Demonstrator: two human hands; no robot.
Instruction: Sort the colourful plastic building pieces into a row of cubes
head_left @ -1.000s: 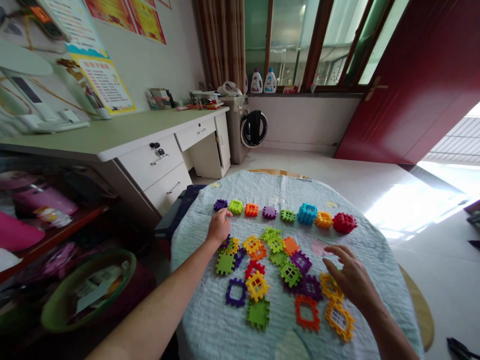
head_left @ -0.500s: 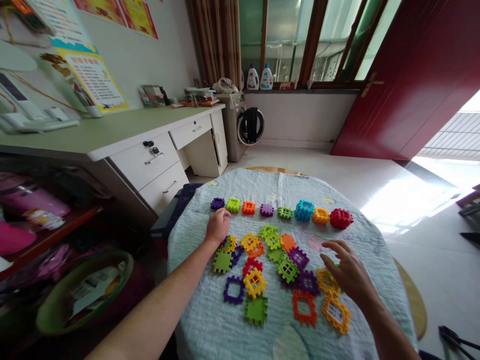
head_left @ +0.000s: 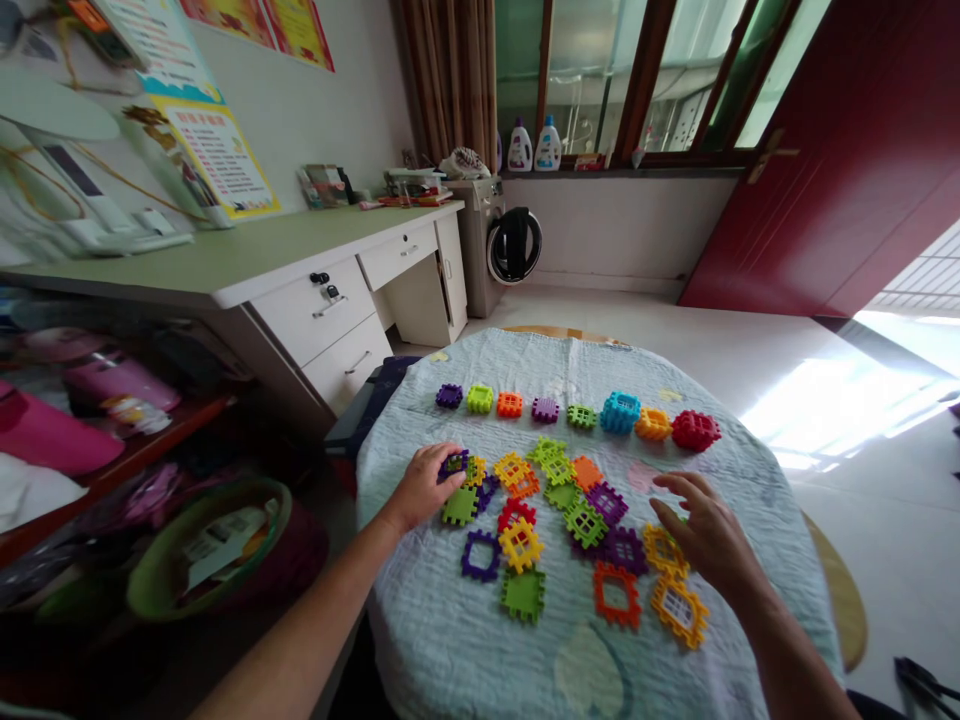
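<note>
My left hand (head_left: 429, 486) is at the left edge of a scatter of flat plastic building tiles, its fingers closed on a dark purple tile (head_left: 454, 463). A yellow tile (head_left: 475, 471) and a green tile (head_left: 460, 506) lie right beside those fingers. Over the right side of the scatter hovers my right hand (head_left: 709, 530), fingers apart and holding nothing. Closest to it are a yellow-orange tile (head_left: 664, 551) and a yellow window tile (head_left: 679, 608). Between my hands lie several more tiles, including a purple window tile (head_left: 606, 504) and a red-orange frame tile (head_left: 617, 595).
A row of tile stacks crosses the far part of the cloth-covered round table (head_left: 555, 665), from a dark purple stack (head_left: 449, 396) to a red stack (head_left: 696, 430). Left stand a desk (head_left: 300, 245) and a green-rimmed bin (head_left: 142, 600). A washing machine (head_left: 478, 250) is behind.
My left hand has moved back toward me from near the row of stacks and closed on the dark purple tile. My right hand stays nearly still. The camera view has shifted slightly.
</note>
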